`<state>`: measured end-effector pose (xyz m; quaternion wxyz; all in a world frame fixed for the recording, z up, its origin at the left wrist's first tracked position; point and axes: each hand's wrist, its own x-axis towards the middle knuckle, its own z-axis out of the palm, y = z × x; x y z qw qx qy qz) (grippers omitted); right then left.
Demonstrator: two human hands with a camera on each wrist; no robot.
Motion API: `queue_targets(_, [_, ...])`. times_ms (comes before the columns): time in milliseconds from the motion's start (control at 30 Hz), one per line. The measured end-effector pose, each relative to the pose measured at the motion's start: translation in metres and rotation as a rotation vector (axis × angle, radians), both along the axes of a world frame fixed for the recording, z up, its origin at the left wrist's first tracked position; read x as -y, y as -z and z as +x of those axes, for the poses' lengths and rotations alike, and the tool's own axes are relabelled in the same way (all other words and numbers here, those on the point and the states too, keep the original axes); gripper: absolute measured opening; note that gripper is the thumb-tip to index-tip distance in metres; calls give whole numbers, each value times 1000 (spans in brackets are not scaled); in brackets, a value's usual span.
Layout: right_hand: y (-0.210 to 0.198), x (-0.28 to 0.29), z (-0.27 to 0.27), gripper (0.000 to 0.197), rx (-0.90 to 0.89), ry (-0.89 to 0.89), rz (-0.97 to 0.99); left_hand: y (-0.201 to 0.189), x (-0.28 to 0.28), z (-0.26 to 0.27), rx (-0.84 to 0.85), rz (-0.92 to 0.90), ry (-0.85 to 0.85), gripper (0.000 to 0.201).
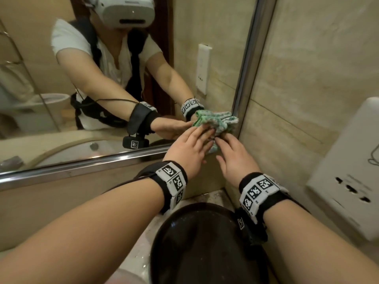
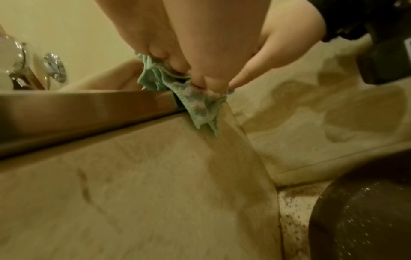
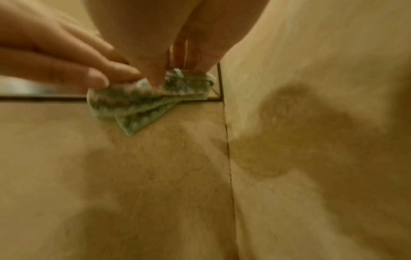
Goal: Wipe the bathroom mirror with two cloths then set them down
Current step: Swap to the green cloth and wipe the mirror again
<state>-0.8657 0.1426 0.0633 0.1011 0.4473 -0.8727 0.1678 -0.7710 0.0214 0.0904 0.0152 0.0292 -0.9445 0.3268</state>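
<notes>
Mirror (image 1: 123, 83): wall-mounted, with a metal frame (image 1: 71, 165) along its bottom and right edges; it reflects the person, the headset and both arms.
Cloth (image 1: 222, 125): a green and white patterned bundle, bunched in folds, pressed against the glass in the mirror's lower right corner; one tip hangs below the frame over the beige tile. Whether this bundle is one cloth or two, I cannot tell.
Left hand (image 1: 189, 151): fingers stretched forward and fairly straight, tips resting on the left side of the cloth; the grip is flat and pressing, not curled round anything.
Right hand (image 1: 233, 158): just beside the left, fingers extended onto the cloth's lower right part; the right wrist view shows fingertips (image 3: 155, 77) pushing down into the fabric, so the grip is likewise an open press.
Wristbands (image 1: 260, 194): black straps with black-and-white square markers on both wrists.
Basin (image 1: 205, 242): dark and round, speckled with water drops, directly below the forearms on a speckled stone surface (image 2: 291, 211).
Side wall (image 1: 307, 78): beige marbled tile meeting the mirror's right edge.
Wall box (image 1: 348, 181): a white unit mounted on the side wall, well right of the hands.
</notes>
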Motion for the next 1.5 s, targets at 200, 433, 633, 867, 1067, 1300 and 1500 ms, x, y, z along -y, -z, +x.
queue_targets(200, [-12,11,1,58,-86,32,128,-11,-2,-2,-109,-70,-100,61])
queue_targets(433, [-22,17,-7,61,-163,86,292,-22,2,-1,-91,-112,-103,59])
queue_targets(633, [-29,24,5,58,-206,31,353,-29,13,20,-51,-148,-125,60])
queue_targets(867, [-41,58,48,59,-280,-79,376,-38,46,75,-61,-106,-208,59])
queue_targets(1067, [-55,92,98,60,-338,-196,386,-56,77,136,-78,-142,-306,58])
queue_targets(1300, [-66,138,156,61,-419,-256,391,-55,104,200,-134,-173,-457,55])
queue_targets(1500, [-77,164,198,64,-492,-311,368,-63,127,241,-60,-200,-568,54])
